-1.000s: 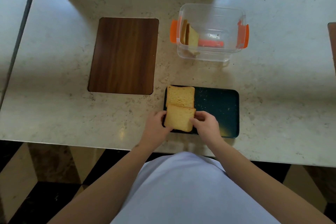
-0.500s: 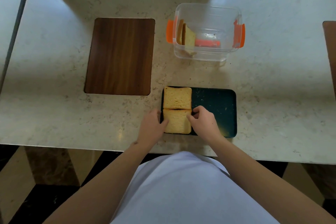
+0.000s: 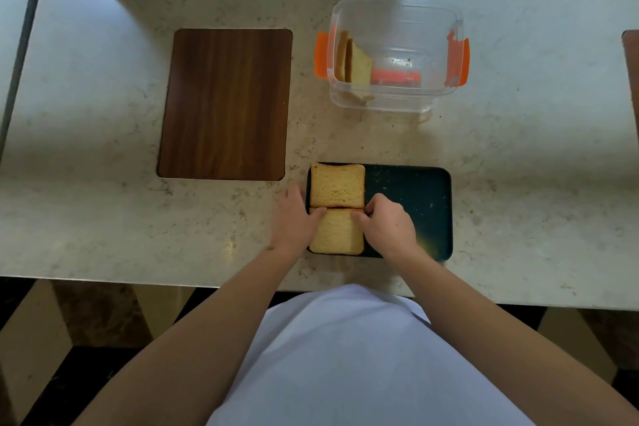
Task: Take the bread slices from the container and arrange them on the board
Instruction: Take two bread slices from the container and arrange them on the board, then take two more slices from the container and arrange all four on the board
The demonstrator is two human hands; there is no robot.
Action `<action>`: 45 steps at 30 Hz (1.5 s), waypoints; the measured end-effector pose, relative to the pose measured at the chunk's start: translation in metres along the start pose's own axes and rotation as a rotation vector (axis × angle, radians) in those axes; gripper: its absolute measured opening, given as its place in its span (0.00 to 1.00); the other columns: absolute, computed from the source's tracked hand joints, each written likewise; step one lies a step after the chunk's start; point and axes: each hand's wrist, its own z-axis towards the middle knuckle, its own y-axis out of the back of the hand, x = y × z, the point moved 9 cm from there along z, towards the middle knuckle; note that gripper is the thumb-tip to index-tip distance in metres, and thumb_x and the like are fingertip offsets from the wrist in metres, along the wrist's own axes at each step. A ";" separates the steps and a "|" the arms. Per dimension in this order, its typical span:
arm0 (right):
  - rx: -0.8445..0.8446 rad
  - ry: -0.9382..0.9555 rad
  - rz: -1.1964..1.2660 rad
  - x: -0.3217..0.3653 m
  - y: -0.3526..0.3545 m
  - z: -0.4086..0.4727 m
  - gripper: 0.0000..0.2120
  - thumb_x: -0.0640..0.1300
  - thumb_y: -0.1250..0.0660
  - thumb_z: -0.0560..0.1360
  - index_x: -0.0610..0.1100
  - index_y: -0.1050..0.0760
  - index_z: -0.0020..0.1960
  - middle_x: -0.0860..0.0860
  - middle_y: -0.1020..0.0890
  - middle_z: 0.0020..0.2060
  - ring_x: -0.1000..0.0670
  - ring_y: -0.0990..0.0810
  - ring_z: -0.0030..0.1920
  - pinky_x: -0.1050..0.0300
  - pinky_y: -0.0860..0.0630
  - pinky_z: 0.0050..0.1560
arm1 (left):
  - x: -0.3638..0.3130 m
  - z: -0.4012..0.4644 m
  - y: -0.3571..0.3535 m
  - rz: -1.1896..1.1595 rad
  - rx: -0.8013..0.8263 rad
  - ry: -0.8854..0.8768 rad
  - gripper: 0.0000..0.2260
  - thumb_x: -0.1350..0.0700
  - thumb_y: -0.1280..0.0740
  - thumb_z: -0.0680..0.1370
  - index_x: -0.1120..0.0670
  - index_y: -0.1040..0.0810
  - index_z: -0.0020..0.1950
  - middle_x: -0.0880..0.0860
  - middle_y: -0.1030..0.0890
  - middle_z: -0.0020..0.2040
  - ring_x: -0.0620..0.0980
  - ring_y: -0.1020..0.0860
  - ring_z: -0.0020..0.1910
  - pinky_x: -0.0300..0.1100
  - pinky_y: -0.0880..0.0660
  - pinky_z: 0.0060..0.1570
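Observation:
A dark green board (image 3: 411, 204) lies near the counter's front edge. Two bread slices lie flat on its left half, one behind the other: the far slice (image 3: 337, 185) and the near slice (image 3: 337, 233). My left hand (image 3: 294, 218) pinches the near slice's left far corner, my right hand (image 3: 389, 223) its right far corner. A clear container (image 3: 394, 55) with orange clips stands behind the board. Two more slices (image 3: 356, 60) stand upright against its left wall.
A brown wooden board (image 3: 226, 104) lies to the left of the container on the marble counter (image 3: 536, 149). Another brown edge (image 3: 631, 55) shows at the far right. Crumbs dot the green board's right half.
The near slice, tilted and overlapping the far slice a second ago, now lies straight and flat in front of it. Both hands stayed at its sides.

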 end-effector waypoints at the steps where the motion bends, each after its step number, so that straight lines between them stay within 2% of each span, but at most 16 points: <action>1: 0.005 -0.003 0.035 0.000 0.001 0.004 0.13 0.53 0.31 0.77 0.45 0.26 0.54 0.49 0.19 0.44 0.47 0.20 0.43 0.50 0.22 0.42 | 0.000 0.001 0.000 -0.021 0.009 0.001 0.21 0.47 0.26 0.73 0.54 0.28 0.60 0.49 0.28 0.53 0.50 0.26 0.49 0.46 0.28 0.44; 3: 0.011 -0.032 0.187 -0.001 0.003 0.011 0.17 0.50 0.29 0.76 0.44 0.26 0.62 0.51 0.20 0.47 0.50 0.21 0.47 0.54 0.24 0.46 | 0.000 0.004 -0.001 -0.100 0.032 0.016 0.26 0.48 0.26 0.73 0.57 0.28 0.66 0.53 0.24 0.58 0.52 0.24 0.55 0.50 0.23 0.52; 6: 0.013 -0.071 0.282 0.002 0.006 0.020 0.21 0.47 0.28 0.76 0.43 0.27 0.67 0.50 0.20 0.52 0.52 0.21 0.49 0.57 0.26 0.47 | -0.003 0.008 0.001 -0.168 0.039 0.017 0.25 0.51 0.26 0.74 0.58 0.27 0.68 0.54 0.21 0.58 0.52 0.22 0.55 0.50 0.23 0.54; 10: 0.033 -0.089 0.248 0.007 0.000 0.022 0.18 0.45 0.31 0.76 0.44 0.26 0.64 0.49 0.20 0.51 0.52 0.21 0.46 0.57 0.26 0.40 | -0.004 0.005 0.000 -0.140 0.042 0.010 0.20 0.55 0.28 0.76 0.56 0.26 0.66 0.55 0.21 0.57 0.54 0.22 0.54 0.53 0.22 0.54; 17: 0.066 -0.099 0.312 0.005 -0.003 0.020 0.17 0.45 0.31 0.76 0.44 0.27 0.63 0.49 0.20 0.50 0.53 0.21 0.45 0.58 0.24 0.40 | -0.004 0.001 -0.001 -0.137 0.067 0.001 0.16 0.55 0.33 0.79 0.55 0.26 0.65 0.54 0.20 0.54 0.53 0.21 0.51 0.56 0.22 0.52; 19: 0.073 -0.128 0.376 -0.004 -0.003 0.017 0.18 0.46 0.31 0.76 0.44 0.27 0.64 0.51 0.21 0.48 0.53 0.21 0.46 0.55 0.20 0.44 | -0.005 -0.002 -0.002 -0.142 0.092 -0.019 0.14 0.55 0.34 0.79 0.54 0.25 0.64 0.54 0.19 0.52 0.53 0.20 0.48 0.57 0.21 0.50; 22: 0.137 -0.188 0.460 -0.014 -0.012 0.006 0.18 0.45 0.31 0.76 0.44 0.27 0.64 0.52 0.22 0.47 0.50 0.19 0.48 0.45 0.17 0.53 | -0.003 -0.010 -0.008 -0.137 0.163 -0.025 0.20 0.57 0.35 0.78 0.52 0.30 0.70 0.53 0.20 0.58 0.52 0.21 0.54 0.56 0.22 0.54; 24: 0.170 -0.173 0.443 -0.012 -0.020 0.000 0.15 0.44 0.32 0.75 0.46 0.27 0.61 0.52 0.21 0.47 0.49 0.19 0.48 0.43 0.17 0.53 | 0.001 -0.014 -0.011 -0.103 0.184 -0.019 0.23 0.57 0.34 0.76 0.53 0.31 0.71 0.55 0.21 0.59 0.53 0.22 0.54 0.55 0.22 0.54; 29: 0.223 -0.166 0.404 -0.004 -0.019 0.005 0.07 0.45 0.33 0.74 0.50 0.28 0.51 0.49 0.20 0.46 0.46 0.18 0.49 0.41 0.17 0.52 | -0.005 -0.009 -0.010 0.063 0.285 0.055 0.18 0.55 0.34 0.75 0.57 0.29 0.63 0.56 0.22 0.54 0.55 0.22 0.49 0.55 0.22 0.49; 32: 0.269 -0.107 0.214 0.006 0.003 0.017 0.06 0.49 0.33 0.76 0.49 0.27 0.51 0.49 0.20 0.47 0.48 0.19 0.47 0.45 0.17 0.52 | -0.038 0.020 0.009 0.142 0.283 0.001 0.17 0.52 0.35 0.75 0.60 0.27 0.60 0.57 0.23 0.53 0.55 0.23 0.50 0.52 0.23 0.48; 34: 0.213 -0.047 0.160 0.020 0.036 0.033 0.10 0.49 0.34 0.77 0.44 0.23 0.54 0.47 0.17 0.47 0.47 0.18 0.47 0.46 0.17 0.51 | -0.071 0.043 0.031 0.076 0.229 -0.043 0.16 0.52 0.36 0.77 0.60 0.25 0.60 0.53 0.22 0.49 0.51 0.23 0.47 0.49 0.23 0.45; 36: 0.147 0.019 0.212 0.041 0.075 0.050 0.11 0.49 0.34 0.78 0.42 0.23 0.53 0.46 0.16 0.45 0.46 0.17 0.46 0.47 0.17 0.50 | -0.106 0.063 0.053 -0.094 0.192 -0.064 0.13 0.52 0.36 0.79 0.54 0.25 0.62 0.49 0.21 0.52 0.47 0.22 0.48 0.43 0.23 0.44; 40: -0.086 0.196 0.337 0.096 0.156 0.083 0.07 0.46 0.34 0.80 0.47 0.25 0.43 0.49 0.16 0.37 0.58 0.17 0.33 0.66 0.23 0.31 | -0.170 0.096 0.092 -0.293 0.109 -0.135 0.09 0.53 0.36 0.80 0.52 0.23 0.58 0.51 0.18 0.50 0.48 0.18 0.47 0.44 0.19 0.47; 41: -0.141 0.207 0.350 0.108 0.171 0.095 0.07 0.44 0.36 0.80 0.47 0.26 0.43 0.48 0.16 0.37 0.57 0.17 0.32 0.65 0.24 0.30 | -0.180 0.104 0.100 -0.301 0.072 -0.124 0.09 0.54 0.37 0.80 0.54 0.22 0.58 0.52 0.17 0.49 0.49 0.17 0.47 0.46 0.18 0.49; 43: -0.191 0.172 0.308 0.125 0.185 0.125 0.05 0.40 0.39 0.79 0.46 0.26 0.46 0.46 0.17 0.42 0.49 0.16 0.40 0.56 0.19 0.38 | -0.192 0.122 0.110 -0.350 0.005 -0.040 0.09 0.55 0.37 0.79 0.59 0.21 0.53 0.56 0.17 0.47 0.53 0.16 0.45 0.51 0.17 0.50; 45: -0.141 0.109 0.205 0.136 0.183 0.153 0.06 0.40 0.39 0.76 0.42 0.24 0.51 0.45 0.17 0.47 0.44 0.16 0.46 0.47 0.17 0.48 | -0.198 0.134 0.109 -0.416 -0.014 0.069 0.11 0.55 0.37 0.79 0.61 0.20 0.51 0.57 0.17 0.44 0.54 0.16 0.43 0.52 0.17 0.46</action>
